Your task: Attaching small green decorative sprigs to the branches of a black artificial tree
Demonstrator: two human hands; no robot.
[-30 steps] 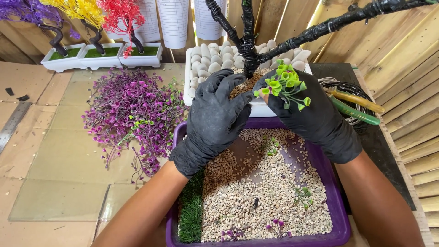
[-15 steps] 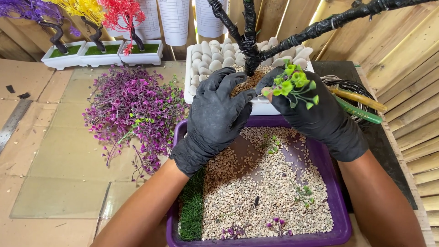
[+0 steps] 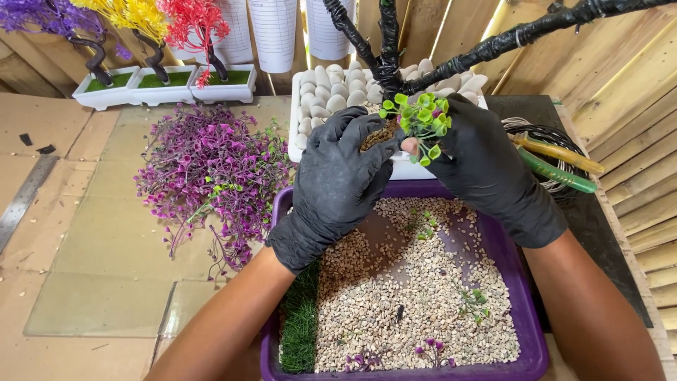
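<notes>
Both my hands wear black gloves and meet over the front edge of a white planter (image 3: 416, 169). My left hand (image 3: 338, 176) cups a small heap of brown gravel against the planter's rim. My right hand (image 3: 486, 169) pinches a small green artificial sprig (image 3: 421, 120) by its stem. The sprig stands beside the base of a black wrapped artificial tree trunk (image 3: 388, 67). White pebbles (image 3: 331, 92) fill the back of the planter. Below my hands sits a purple tray (image 3: 525, 303) of small gravel with a strip of fake grass (image 3: 300, 328) at its left.
A pile of purple artificial foliage (image 3: 211, 162) lies left of the tray. Three small potted trees in white planters (image 3: 166, 85) line the back left. Green and yellow-handled tools (image 3: 557, 166) rest on a wire coil at right. A metal ruler (image 3: 25, 197) lies far left.
Both hands have stayed at the planter's front; the right hand has tilted the green sprig slightly nearer the trunk. The left hand still holds the gravel.
</notes>
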